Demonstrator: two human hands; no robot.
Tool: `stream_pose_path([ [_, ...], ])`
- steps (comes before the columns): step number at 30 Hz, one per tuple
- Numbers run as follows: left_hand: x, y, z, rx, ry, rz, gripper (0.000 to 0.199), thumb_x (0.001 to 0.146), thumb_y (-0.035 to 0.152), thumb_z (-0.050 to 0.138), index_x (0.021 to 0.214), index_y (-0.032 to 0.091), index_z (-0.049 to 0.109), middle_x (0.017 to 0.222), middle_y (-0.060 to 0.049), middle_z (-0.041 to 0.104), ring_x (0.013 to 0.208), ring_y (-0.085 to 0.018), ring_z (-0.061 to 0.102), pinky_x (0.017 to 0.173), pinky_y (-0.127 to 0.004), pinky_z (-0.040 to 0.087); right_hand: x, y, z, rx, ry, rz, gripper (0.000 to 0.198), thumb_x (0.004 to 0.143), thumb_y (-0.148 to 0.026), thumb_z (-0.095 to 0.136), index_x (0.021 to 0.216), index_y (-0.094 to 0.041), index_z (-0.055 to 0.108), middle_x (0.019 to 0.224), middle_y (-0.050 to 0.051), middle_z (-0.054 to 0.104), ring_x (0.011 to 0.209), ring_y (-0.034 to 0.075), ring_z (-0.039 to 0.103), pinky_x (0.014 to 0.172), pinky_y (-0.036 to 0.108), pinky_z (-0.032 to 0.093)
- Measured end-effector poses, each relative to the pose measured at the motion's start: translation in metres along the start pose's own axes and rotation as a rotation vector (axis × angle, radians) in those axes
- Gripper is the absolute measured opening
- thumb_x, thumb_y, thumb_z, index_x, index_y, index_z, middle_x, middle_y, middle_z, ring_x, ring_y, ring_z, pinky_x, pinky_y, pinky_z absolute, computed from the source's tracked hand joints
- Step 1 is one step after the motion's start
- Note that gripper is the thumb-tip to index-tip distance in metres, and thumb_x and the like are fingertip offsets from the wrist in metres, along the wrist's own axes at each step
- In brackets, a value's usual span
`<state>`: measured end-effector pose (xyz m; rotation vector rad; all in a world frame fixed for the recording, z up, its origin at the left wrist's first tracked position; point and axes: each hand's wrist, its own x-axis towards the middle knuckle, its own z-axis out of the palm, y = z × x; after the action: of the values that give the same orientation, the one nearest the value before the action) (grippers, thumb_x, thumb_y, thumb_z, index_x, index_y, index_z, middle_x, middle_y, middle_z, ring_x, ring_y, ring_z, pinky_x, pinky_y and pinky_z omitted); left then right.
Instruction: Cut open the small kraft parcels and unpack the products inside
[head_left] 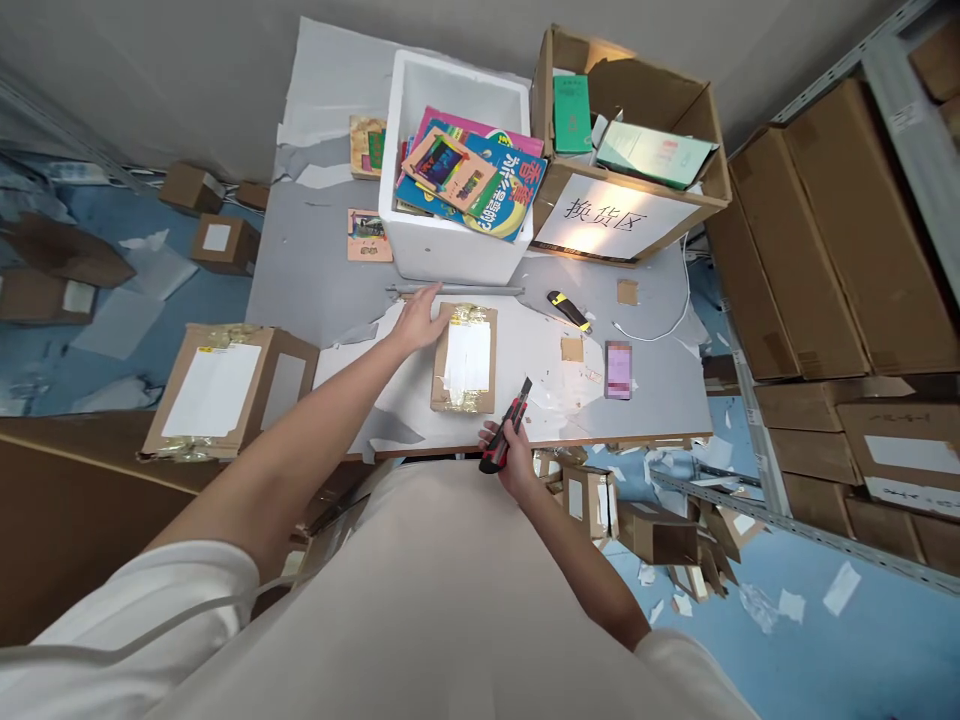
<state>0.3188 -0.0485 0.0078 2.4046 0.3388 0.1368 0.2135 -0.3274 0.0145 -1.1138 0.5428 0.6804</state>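
A small taped cardboard box [468, 360] with a white label lies near the table's front edge. My left hand [420, 320] is at its upper left corner, fingers stretched out; whether it touches the box I cannot tell. Below the box's right corner, my right hand [514, 455] is wrapped round a red and black utility knife [515, 415], its blade out and pointing up and away from me. A second utility knife [569, 310], black and yellow, lies on the table to the right of the box.
Behind the box stand a white foam box [457, 250] of books and an open carton [637, 170] with green boxes. A phone [619, 370] and a white cable [660, 338] lie at right. Another taped carton [225, 390] is at left. Shelves [765, 450] flank the right.
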Motion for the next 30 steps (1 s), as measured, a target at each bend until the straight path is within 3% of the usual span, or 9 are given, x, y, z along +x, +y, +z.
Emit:
stream_pose_path([
  [4,0.013,-0.007,0.006,-0.005,-0.112,-0.024,0.049,0.080,0.035,0.048,0.124,0.015,0.058,0.123,-0.011,0.064,0.111,-0.026,0.059,0.098,-0.040,0.045,-0.001,0.008,0.013,0.067,-0.065,0.040,0.049,0.077,-0.049,0.069,0.110,-0.030,0.040,0.103,0.005,0.069,0.096,0.023,0.069,0.075,0.042,0.057],
  [8,-0.006,-0.018,0.007,-0.071,0.000,-0.153,0.045,0.079,0.033,0.051,0.119,0.017,0.059,0.114,-0.009,0.068,0.097,-0.023,0.063,0.089,-0.037,0.049,0.010,0.001,0.014,0.051,-0.066,-0.015,0.052,0.076,-0.048,0.071,0.113,-0.028,0.040,0.099,0.004,0.069,0.101,0.023,0.069,0.085,0.045,0.056],
  [14,-0.078,-0.020,0.007,-0.130,0.291,-0.444,0.037,0.075,0.042,0.059,0.102,0.017,0.057,0.103,-0.009,0.066,0.093,-0.022,0.062,0.085,-0.035,0.050,0.051,-0.045,0.013,-0.086,-0.045,-0.242,0.045,0.078,-0.047,0.068,0.110,-0.027,0.045,0.109,0.003,0.069,0.103,0.019,0.067,0.091,0.042,0.054],
  [17,-0.123,-0.008,0.014,-0.175,0.280,-0.599,0.045,0.069,0.051,0.066,0.097,0.019,0.052,0.088,-0.005,0.064,0.081,-0.020,0.062,0.078,-0.036,0.051,0.075,-0.079,0.025,-0.257,-0.094,-0.327,0.041,0.081,-0.047,0.064,0.111,-0.026,0.047,0.106,0.005,0.069,0.096,0.017,0.068,0.088,0.038,0.054],
  [19,-0.141,0.001,0.016,-0.201,0.280,-0.620,0.056,0.068,0.052,0.066,0.109,0.018,0.047,0.088,-0.004,0.062,0.079,-0.021,0.062,0.076,-0.037,0.052,0.088,-0.097,0.032,-0.389,-0.126,-0.345,0.040,0.083,-0.048,0.060,0.113,-0.025,0.048,0.102,0.006,0.069,0.090,0.016,0.068,0.084,0.036,0.055],
  [21,-0.144,0.007,0.014,-0.151,0.321,-0.508,0.068,0.070,0.047,0.064,0.124,0.014,0.039,0.105,-0.011,0.061,0.097,-0.025,0.061,0.085,-0.041,0.050,0.093,-0.107,0.032,-0.532,-0.138,-0.353,0.041,0.084,-0.049,0.056,0.116,-0.025,0.048,0.099,0.005,0.069,0.086,0.016,0.067,0.078,0.034,0.056],
  [23,-0.132,0.011,0.007,-0.023,0.301,-0.283,0.074,0.071,0.039,0.062,0.134,0.010,0.034,0.130,-0.021,0.049,0.125,-0.032,0.048,0.102,-0.046,0.040,0.090,-0.113,0.025,-0.710,-0.103,-0.368,0.043,0.085,-0.048,0.054,0.120,-0.024,0.048,0.094,0.003,0.067,0.077,0.015,0.067,0.071,0.031,0.055],
  [27,-0.093,0.015,-0.003,0.239,-0.056,0.159,0.083,0.070,0.040,0.062,0.143,0.012,0.033,0.155,-0.020,0.024,0.145,-0.037,0.014,0.116,-0.053,0.010,0.064,-0.118,0.006,-1.121,-0.046,-0.346,0.054,0.086,-0.042,0.049,0.135,-0.023,0.039,0.081,-0.002,0.063,0.051,0.011,0.059,0.056,0.028,0.052],
  [30,-0.077,0.019,0.002,0.336,-0.199,0.239,0.102,0.066,0.058,0.066,0.147,0.011,0.028,0.156,-0.022,0.020,0.145,-0.040,0.013,0.114,-0.058,0.000,0.044,-0.118,0.001,-1.293,-0.095,-0.281,0.065,0.089,-0.034,0.042,0.149,-0.026,0.020,0.075,-0.004,0.061,0.046,0.011,0.057,0.057,0.028,0.053],
])
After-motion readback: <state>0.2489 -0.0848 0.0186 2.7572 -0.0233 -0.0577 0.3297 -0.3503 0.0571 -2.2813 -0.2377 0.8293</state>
